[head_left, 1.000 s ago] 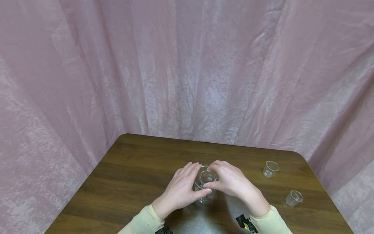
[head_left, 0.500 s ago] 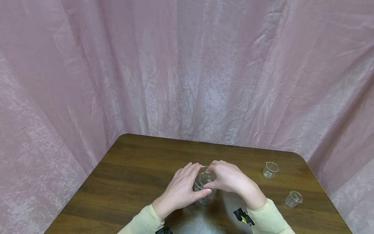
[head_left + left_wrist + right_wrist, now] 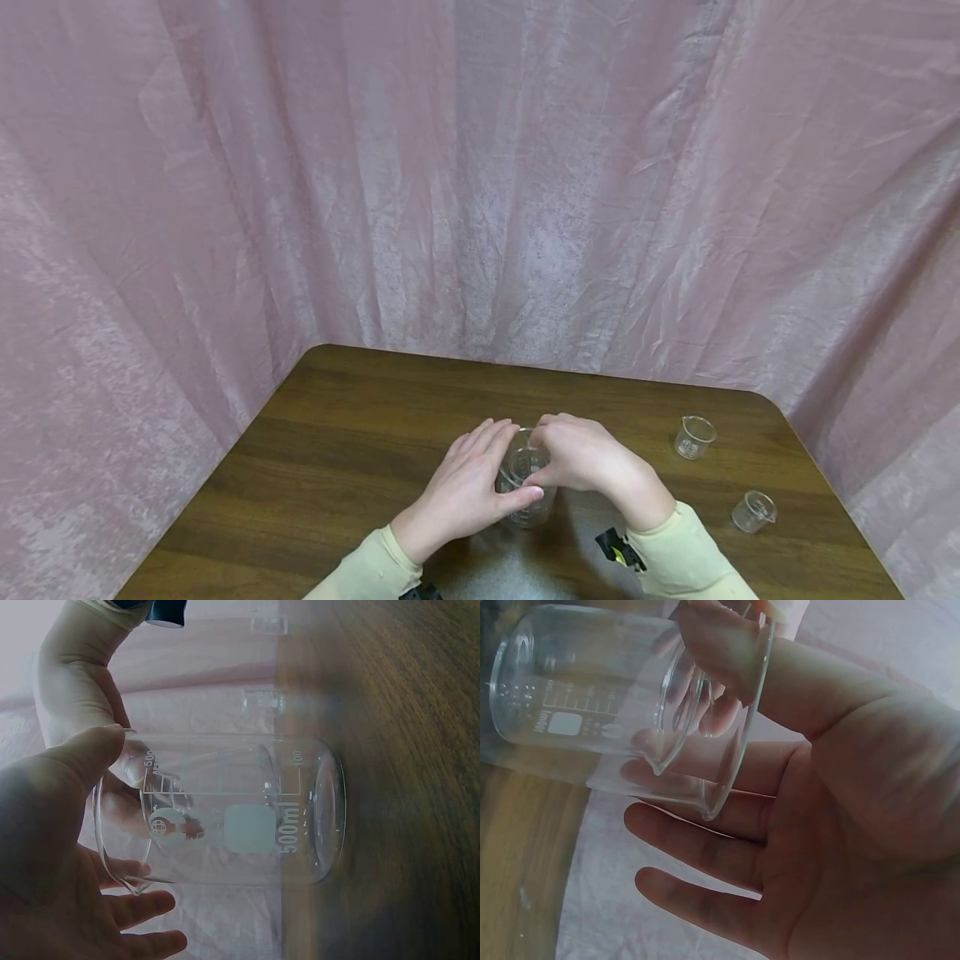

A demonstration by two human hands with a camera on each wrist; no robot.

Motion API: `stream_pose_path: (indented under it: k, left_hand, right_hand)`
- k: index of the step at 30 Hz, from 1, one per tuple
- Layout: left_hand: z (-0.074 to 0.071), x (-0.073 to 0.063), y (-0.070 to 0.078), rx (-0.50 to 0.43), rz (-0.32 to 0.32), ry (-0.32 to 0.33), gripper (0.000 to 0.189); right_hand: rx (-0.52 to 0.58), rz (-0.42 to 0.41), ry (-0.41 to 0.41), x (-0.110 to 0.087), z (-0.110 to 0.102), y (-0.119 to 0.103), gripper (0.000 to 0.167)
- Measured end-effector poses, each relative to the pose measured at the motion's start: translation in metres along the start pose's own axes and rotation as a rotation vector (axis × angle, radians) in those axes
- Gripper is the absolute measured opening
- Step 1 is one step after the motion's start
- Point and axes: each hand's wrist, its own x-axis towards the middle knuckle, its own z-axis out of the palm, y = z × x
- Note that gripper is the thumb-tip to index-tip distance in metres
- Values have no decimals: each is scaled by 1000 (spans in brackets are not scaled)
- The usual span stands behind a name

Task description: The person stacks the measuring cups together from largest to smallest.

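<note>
A large clear glass 500 ml beaker [image 3: 250,829] stands upright on the table. My left hand [image 3: 468,492] holds it near the rim, thumb on the near side and fingers along the left. Inside it is a smaller glass beaker [image 3: 565,724] with white markings. My right hand [image 3: 588,460] reaches over the large rim from the right and pinches the smaller beaker's rim between thumb and forefinger. In the right wrist view, other fingers of that hand extend outside the large beaker. Overhead, the two hands hide much of both rims.
Two little glass beakers stand on the right of the brown wooden table [image 3: 360,433]: one farther back [image 3: 694,436], one nearer [image 3: 753,511]. Pink curtains [image 3: 480,183] hang behind the table and at its sides.
My right hand has shifted slightly left, and the smaller beaker has gone left and lower inside the large one. The left hand stays in place.
</note>
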Motion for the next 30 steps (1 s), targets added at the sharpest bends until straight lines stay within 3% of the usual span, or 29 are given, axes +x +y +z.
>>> stream_pose_path:
  k: [30]
  left_hand:
    - [2,0,0,-1,1,10,93]
  right_hand:
    - [-21,32,-103,14,8,0,30]
